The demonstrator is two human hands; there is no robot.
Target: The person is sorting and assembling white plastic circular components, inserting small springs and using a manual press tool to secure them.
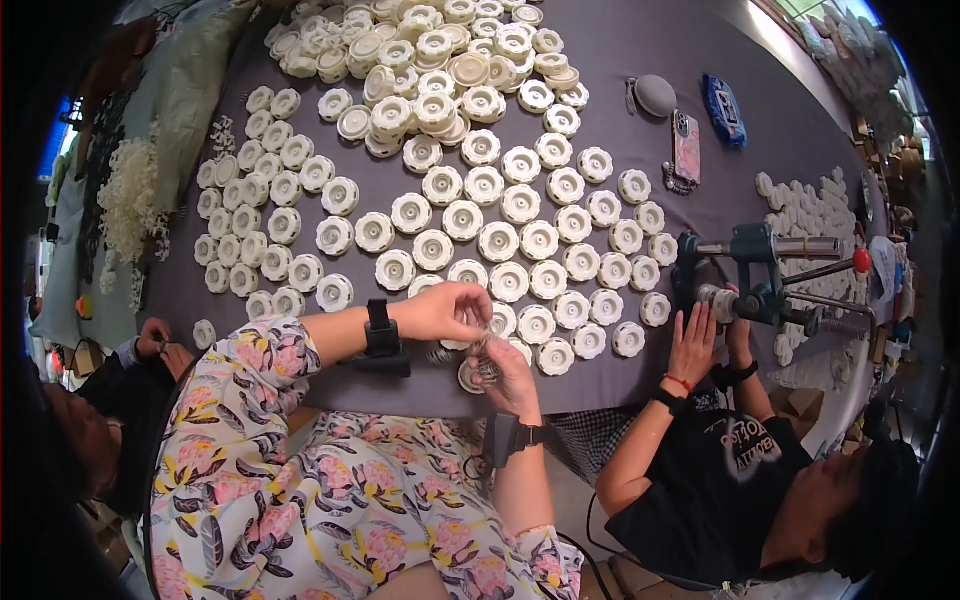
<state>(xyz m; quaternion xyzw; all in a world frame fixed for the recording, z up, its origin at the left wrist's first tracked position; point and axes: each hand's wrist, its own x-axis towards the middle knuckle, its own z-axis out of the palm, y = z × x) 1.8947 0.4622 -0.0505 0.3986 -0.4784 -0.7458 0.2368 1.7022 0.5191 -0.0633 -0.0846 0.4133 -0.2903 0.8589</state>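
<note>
My left hand (445,312) is over the near part of the table, thumb and fingertips pinched together. Whatever it may hold is too small to make out. Just right of it and nearer to me, my right hand (513,378) is curled around several small metal springs (487,368). The fingertips of both hands are close to each other. Another metal coil (440,355) shows below the left hand. Around them lie many round white plastic caps (498,241) with notched rims and a raised centre. One cap (468,377) is partly covered by my right hand.
A large heap of caps (435,70) stands at the far side of the grey table. A co-worker's hands (695,345) work at a green lever press (755,260) on the right. A phone (686,147), round grey speaker (655,95) and blue packet (724,110) lie far right.
</note>
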